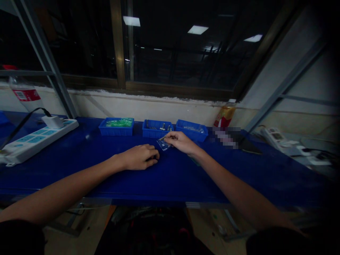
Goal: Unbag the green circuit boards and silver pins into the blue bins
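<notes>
While the left hand [140,157] rests on the blue desk [119,184], the right hand [178,140] pinches a small clear bag [163,144] between thumb and fingers. Hands near each other, not touching. Left: palm down, fingers loosely curled, a little gap between thumb and fingers, nothing seen in its grip. Right: closed on the bag's upper edge, with a thin metal piece [162,138] at the fingertips, too small to make out. Bag hangs just beyond the left fingers, in front of the middle tray; cannot tell whether it touches the desk.

Three blue trays along the back of the desk. Left tray [117,132] holds green plastic bags [120,123]. Middle tray [152,133], just behind the bag, holds small metal parts [163,126]. Right tray [191,135], angled, holds clear plastic [193,129].

Far left: white power strip [42,136] with a plug [53,122] and black cord [22,122]; behind it a red-capped bottle [25,94]. Right of the trays: a red and gold packet [225,115], and near it a dark flat object [249,146], partly pixelated. Dark window [180,60] above, ceiling lights showing in the glass.
</notes>
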### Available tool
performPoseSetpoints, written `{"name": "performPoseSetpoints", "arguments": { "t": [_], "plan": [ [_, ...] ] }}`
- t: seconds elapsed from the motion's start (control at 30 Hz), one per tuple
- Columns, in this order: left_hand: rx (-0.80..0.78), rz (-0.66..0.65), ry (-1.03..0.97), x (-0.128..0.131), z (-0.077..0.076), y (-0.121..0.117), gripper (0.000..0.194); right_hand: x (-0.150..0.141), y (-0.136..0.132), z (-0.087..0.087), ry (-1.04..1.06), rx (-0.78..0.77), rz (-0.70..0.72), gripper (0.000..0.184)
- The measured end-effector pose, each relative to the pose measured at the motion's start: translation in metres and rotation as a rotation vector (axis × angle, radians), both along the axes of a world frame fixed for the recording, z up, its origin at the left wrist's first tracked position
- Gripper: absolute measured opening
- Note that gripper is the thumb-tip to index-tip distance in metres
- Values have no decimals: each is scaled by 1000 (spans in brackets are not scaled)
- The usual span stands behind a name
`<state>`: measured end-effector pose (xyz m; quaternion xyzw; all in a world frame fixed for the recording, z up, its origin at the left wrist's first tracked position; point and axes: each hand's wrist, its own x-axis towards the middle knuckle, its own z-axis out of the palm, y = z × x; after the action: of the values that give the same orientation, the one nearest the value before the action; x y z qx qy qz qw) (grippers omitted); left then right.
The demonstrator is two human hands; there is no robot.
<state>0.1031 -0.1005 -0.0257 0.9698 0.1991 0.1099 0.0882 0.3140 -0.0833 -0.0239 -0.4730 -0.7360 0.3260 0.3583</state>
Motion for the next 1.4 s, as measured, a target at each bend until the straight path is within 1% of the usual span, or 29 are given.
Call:
{"name": "performPoseSetpoints", "arguments": {
  "t": [0.17, 0.23, 0.27, 0.37, 0.43, 0.5, 0.6, 0.77, 0.87, 0.93, 1.1, 1.17, 1.4],
  "plan": [
    [12, 3, 1, 0, 1, -2, 19, -7, -5, -1, 14, 7, 11, 15],
    [24, 47, -3, 0, 1, -1, 20, -11, -7, 1, 30, 13, 16, 15],
    [25, 97, -16, -1, 1, 0, 21, -12, -9, 2, 38, 20, 15, 14],
    [-11, 305, -113, -3, 5, 6, 28, -16, -13, 5, 52, 47, 1, 13],
    [-69, 387, -214, -4, 9, 10, 32, -18, -15, 6, 53, 72, -9, 13],
    [-145, 385, -309, -4, 13, 12, 31, -20, -17, 6, 48, 105, -10, 13],
    [-260, 336, -401, -3, 15, 11, 26, -22, -20, 5, 35, 153, 2, 16],
    [-481, 263, -455, 2, 10, 11, 21, -24, -22, 6, 63, 209, -11, 18],
    [-577, 263, -525, 4, 7, 12, 20, -25, -22, 6, 117, 187, -1, 17],
    [-586, 280, -584, 4, 6, 12, 19, -25, -21, 6, 158, 162, 16, 16],
    [-475, 305, -624, 3, 8, 10, 21, -25, -20, 5, 194, 138, 32, 14],
    [-455, 302, -639, 2, 9, 10, 21, -25, -20, 4, 188, 138, 31, 14],
    [-522, 296, -725, 3, 11, 9, 9, -30, -23, 4, 176, 139, 40, 17]
  ]
}}
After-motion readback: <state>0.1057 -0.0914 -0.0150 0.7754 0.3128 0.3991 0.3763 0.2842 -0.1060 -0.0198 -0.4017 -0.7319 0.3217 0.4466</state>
